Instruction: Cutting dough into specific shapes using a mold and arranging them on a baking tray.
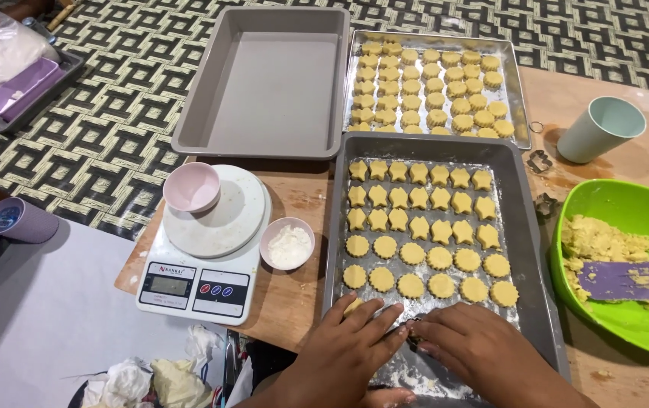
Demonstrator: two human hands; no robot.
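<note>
Grey baking tray [530, 249] near centre, filled with rows of star-shaped and round scalloped cookies [422, 234]. Behind it, foil-lined tray [517, 91] packed with small round cookies; beside that, empty grey pan [264, 83]. Green bowl [627, 204] at right, holding crumbly yellow dough and a purple spatula [619, 279]. Left hand [343, 344] flat on the near end of the grey tray, fingers extended, touching a piece of dough [353, 305]. Right hand [483, 351] just beside it, fingertips pinched on a small dark cutter [413, 338], mostly hidden. Kitchen scale [207, 264] with pink bowl [191, 187] at left; small bowl of flour [288, 243]; pale cup [600, 130]. Wooden board [302, 204] on patterned woven mat [113, 128].
</note>
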